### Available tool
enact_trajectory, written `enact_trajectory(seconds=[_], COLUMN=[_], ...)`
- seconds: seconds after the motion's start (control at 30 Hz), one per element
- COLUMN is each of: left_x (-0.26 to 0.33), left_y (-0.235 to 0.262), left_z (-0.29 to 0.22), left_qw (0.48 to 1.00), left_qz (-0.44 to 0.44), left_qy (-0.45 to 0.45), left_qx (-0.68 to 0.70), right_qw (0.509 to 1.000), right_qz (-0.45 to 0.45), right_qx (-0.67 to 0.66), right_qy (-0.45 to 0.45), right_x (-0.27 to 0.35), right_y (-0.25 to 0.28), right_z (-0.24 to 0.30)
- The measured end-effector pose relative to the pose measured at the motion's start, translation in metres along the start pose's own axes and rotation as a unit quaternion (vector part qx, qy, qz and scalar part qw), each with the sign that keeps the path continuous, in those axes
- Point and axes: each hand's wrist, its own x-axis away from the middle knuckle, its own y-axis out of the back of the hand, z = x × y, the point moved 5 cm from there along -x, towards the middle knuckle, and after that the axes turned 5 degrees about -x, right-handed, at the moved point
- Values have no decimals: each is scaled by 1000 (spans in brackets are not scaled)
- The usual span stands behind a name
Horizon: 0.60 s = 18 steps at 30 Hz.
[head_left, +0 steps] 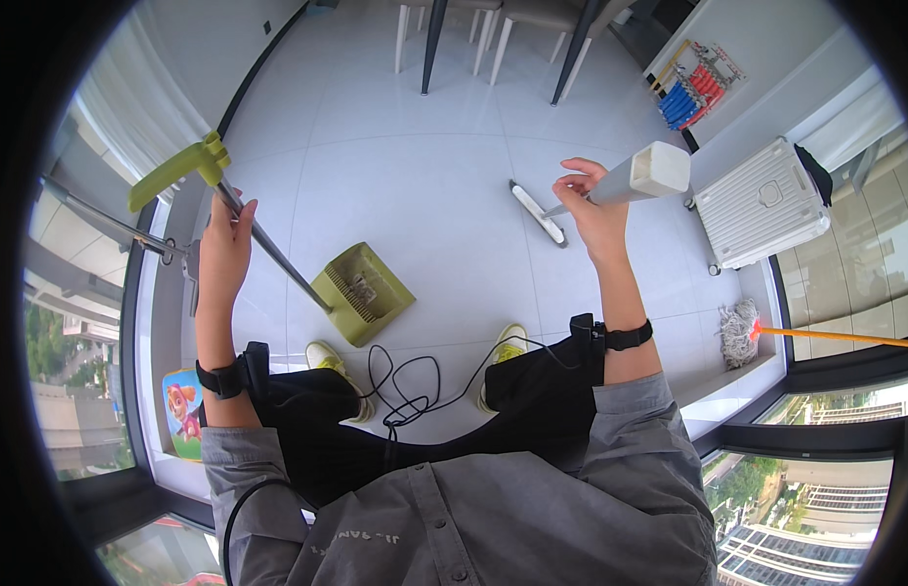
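My left hand (226,234) is closed round the grey pole of a green long-handled dustpan (387,305), just below its green top grip (175,171). The pan rests on the floor ahead of my left foot. Comb teeth line one inner side, and greyish fluff (362,289) lies inside. At the right, my right hand (598,210) grips the pale handle (625,181) of a long-handled floor tool, some fingers only loosely curled. Its narrow white bar head (539,213) is down on the tiles, right of the dustpan; its underside is hidden.
A black cable (415,400) loops between my shoes. On the right stand a white suitcase (763,205) and a string mop (739,332) with an orange handle. Chairs (512,20) stand at the far side; red and blue pipes (693,96) are on the wall. Windows flank me.
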Motion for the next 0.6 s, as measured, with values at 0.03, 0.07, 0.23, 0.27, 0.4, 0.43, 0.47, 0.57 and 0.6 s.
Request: enact_trajectory(seconds=[0.03,0.07,0.23,0.27,0.4,0.43,0.47,0.57,0.6], left_x=[0,0,0,0,1,1,1,0,0], left_y=[0,-1,-1,-1,-1,-1,-1,-2,-2], left_z=[0,1,1,1,2,2,2,2,2], left_qw=[1000,1000,1000,1000,1000,1000,1000,1000,1000], left_qz=[-2,-2,1,2,-4,-8,-8,-2,-2], left_qy=[0,0,8,8,8,5,5,10,9], left_qx=[2,2,-1,-1,-5,-3,-3,-5,-2], right_qw=[1000,1000,997,997,999,999,999,999,998], right_qz=[3,3,0,0,-18,-22,-21,-8,-4], right_qx=[-6,-6,-37,-37,-13,-7,-7,-20,-7], right_qy=[0,0,69,69,38,35,35,48,59], right_x=[0,1,-2,-2,-1,-1,-1,-1,-1], right_y=[0,-1,-1,0,3,3,3,0,1], right_z=[0,0,6,7,8,9,10,13,12])
